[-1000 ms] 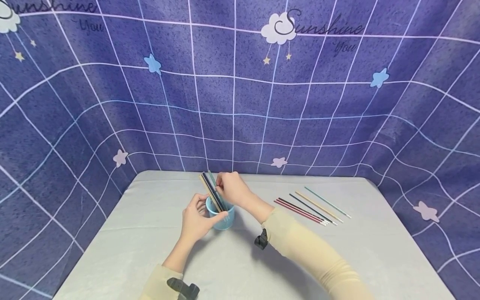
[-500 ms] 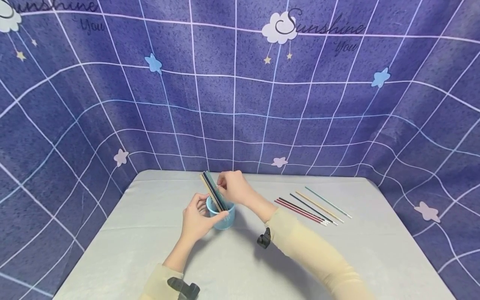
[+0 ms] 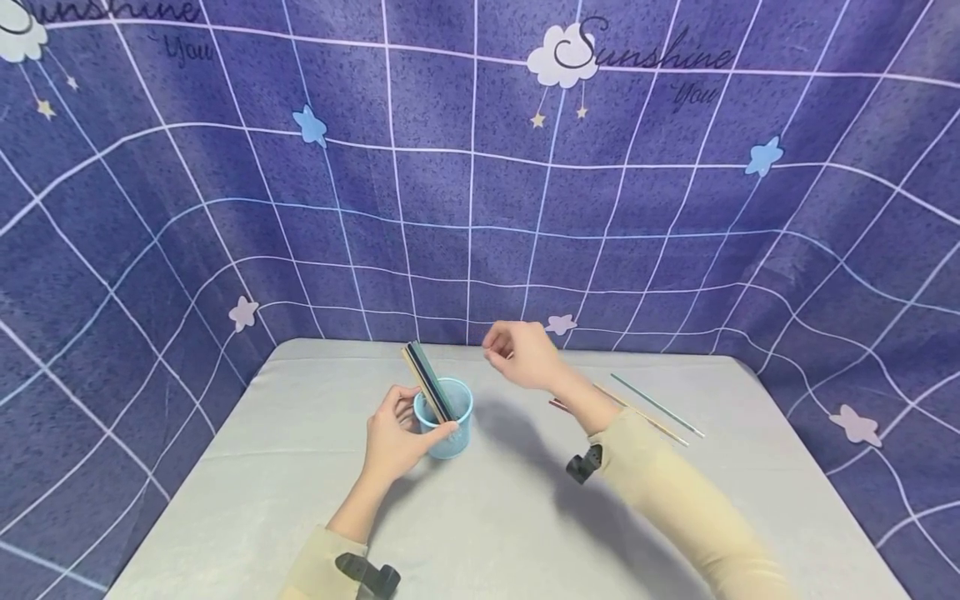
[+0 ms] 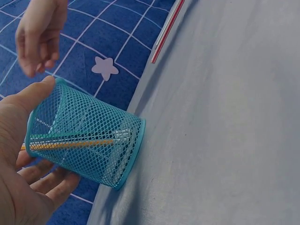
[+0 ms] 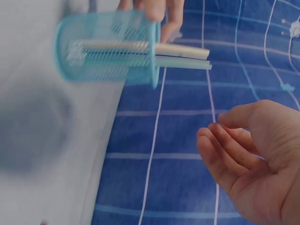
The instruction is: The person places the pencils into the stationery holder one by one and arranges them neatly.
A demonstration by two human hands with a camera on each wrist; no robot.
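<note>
Blue mesh cup [image 3: 452, 445] is gripped by left hand [image 3: 393, 440], sticks [image 3: 429, 381] tilted toward head-view eleven o'clock; right hand [image 3: 527, 354] raised, fingers released.

Bright, even light from above fills the head view, laying soft grey shadows on the bench [image 3: 480, 525] below the right sleeve [image 3: 667, 492], right of centre. Wide-angle distortion bows the grid lines of the curtain [image 3: 480, 192] toward the left and right edges. The left wrist view is dimmer and cooler; the mesh cup [image 4: 84, 136] looks fairly crisp, while the right hand [image 4: 40, 35] at upper left is slightly soft. In the right wrist view, the cup is blurred at upper left, above a hazy shadow on pale, washed-out cloth.
</note>
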